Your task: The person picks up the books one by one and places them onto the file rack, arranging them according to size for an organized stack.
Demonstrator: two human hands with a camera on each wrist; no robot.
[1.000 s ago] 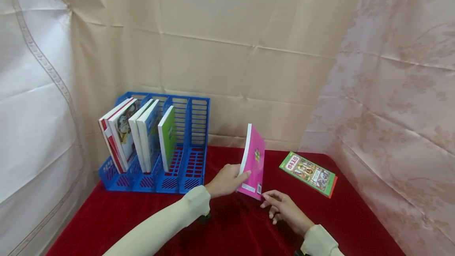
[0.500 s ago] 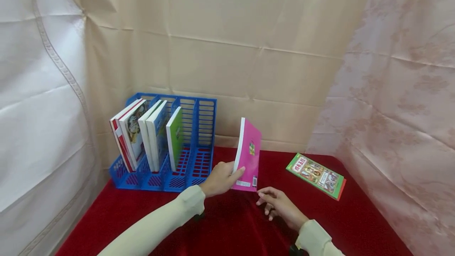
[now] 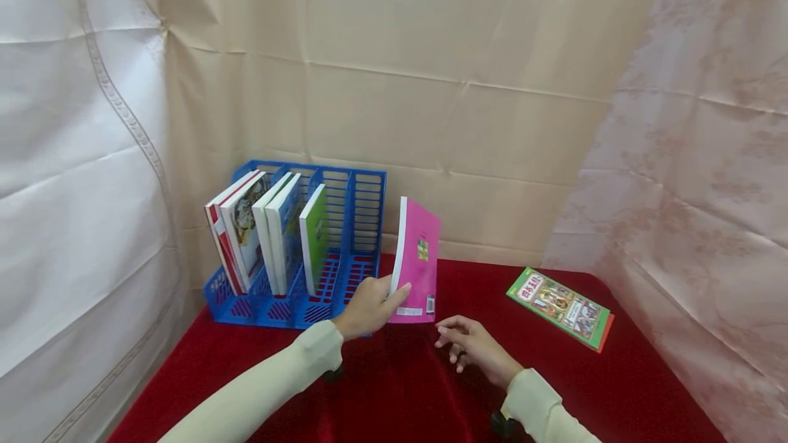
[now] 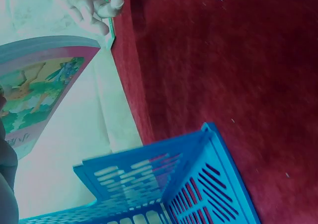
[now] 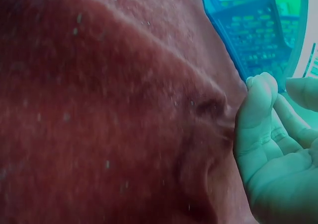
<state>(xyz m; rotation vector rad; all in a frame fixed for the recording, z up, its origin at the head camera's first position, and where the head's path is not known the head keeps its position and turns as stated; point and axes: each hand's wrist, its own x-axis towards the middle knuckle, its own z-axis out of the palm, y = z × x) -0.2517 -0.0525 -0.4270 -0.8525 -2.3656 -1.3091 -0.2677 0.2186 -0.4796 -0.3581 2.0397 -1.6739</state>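
Observation:
My left hand (image 3: 368, 307) grips a thin pink book (image 3: 418, 251) by its lower spine side, thumb across the back cover. The book stands nearly upright above the red cloth, its barcode corner low and to the right. In the left wrist view its illustrated front cover (image 4: 37, 87) shows. My right hand (image 3: 477, 348) hovers just below and right of that corner, fingers loosely curled and holding nothing. To the left stands a blue file rack (image 3: 367, 207) with compartments; a green book (image 3: 315, 238) leans in its third compartment, and the rightmost holds no book.
Several white-edged books (image 3: 243, 224) fill the rack's two left compartments. At the right lies a green-bordered book (image 3: 563, 307) with an orange edge beneath it, flat on the red cloth (image 3: 394, 388). Beige curtains (image 3: 431, 122) hang behind and at both sides.
The pink book, in my left hand, has moved left toward the rack and turned to show more of its back cover. My right hand has shifted left with it, and the view has turned slightly.

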